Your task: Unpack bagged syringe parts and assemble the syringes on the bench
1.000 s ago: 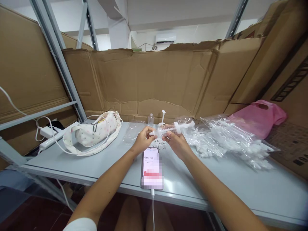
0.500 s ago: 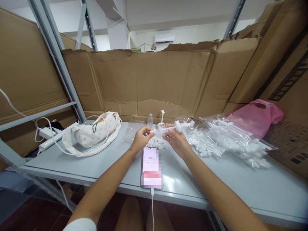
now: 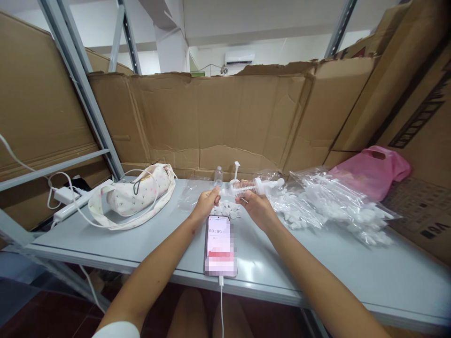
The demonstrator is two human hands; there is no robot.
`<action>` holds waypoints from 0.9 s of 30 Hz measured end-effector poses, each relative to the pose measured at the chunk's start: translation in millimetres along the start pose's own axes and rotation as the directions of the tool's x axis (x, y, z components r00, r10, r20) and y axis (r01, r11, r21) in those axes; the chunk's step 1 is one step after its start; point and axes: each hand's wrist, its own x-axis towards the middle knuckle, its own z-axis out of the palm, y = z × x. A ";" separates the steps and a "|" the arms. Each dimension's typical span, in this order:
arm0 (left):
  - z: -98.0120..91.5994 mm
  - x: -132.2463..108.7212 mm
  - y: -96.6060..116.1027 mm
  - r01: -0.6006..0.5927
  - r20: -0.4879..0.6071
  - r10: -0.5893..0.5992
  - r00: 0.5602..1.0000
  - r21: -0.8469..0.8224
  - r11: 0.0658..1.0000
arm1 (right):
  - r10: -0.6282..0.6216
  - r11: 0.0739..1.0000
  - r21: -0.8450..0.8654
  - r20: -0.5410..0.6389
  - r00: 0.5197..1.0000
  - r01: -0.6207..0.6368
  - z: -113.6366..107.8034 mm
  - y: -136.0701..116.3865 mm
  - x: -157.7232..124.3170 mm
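A white plastic pump dispenser (image 3: 256,186) with a clear tube is held level above the grey table (image 3: 141,239). My left hand (image 3: 205,205) pinches its thin left tip. My right hand (image 3: 256,208) grips the tube from below, fingers closed round it. Small white plastic parts (image 3: 229,210) lie on the table just under the hands. A phone (image 3: 219,244) with a lit timer screen lies face up right in front of my hands, a white cable running off its near end.
Clear bags of white plastic parts (image 3: 331,206) lie to the right, a pink bag (image 3: 373,171) behind them. A floral pouch (image 3: 132,193) and a power strip (image 3: 72,205) sit at the left. A small bottle (image 3: 219,176) stands by the cardboard wall (image 3: 218,122).
Both hands and the dispenser have stayed nearly still; the left fingers have closed tighter on the tip. The view has shifted slightly.
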 end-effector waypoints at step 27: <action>4.9 5.6 -9.3 -0.021 -0.044 0.020 0.999 -0.021 1.000 | -0.021 0.999 -0.049 -0.057 0.998 0.018 1.4 -1.0 0.0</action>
